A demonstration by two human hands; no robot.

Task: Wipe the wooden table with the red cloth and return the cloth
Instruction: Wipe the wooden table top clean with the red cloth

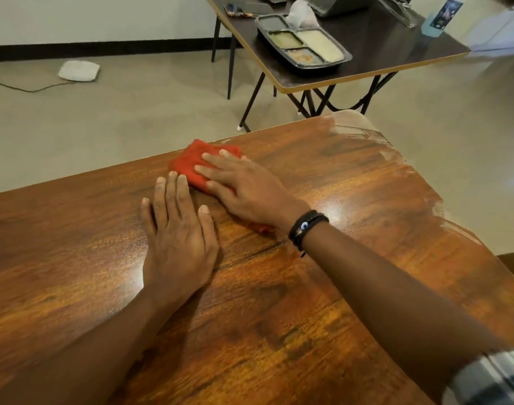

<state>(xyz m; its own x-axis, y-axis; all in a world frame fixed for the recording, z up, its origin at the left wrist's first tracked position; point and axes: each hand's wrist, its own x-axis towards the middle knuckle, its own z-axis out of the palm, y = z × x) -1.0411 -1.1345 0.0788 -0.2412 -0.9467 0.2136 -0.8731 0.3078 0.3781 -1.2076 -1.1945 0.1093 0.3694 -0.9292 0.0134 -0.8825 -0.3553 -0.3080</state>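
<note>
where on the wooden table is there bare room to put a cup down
Bare: the wooden table nearest the camera between the forearms, and its right side. Crowded: the far left edge, with the red cloth, right hand and left hand.

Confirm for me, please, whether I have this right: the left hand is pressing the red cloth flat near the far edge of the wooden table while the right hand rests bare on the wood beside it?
The hands are swapped. In the head view the right hand presses the red cloth near the far edge of the wooden table, while the left hand rests bare on the wood beside it.
</note>
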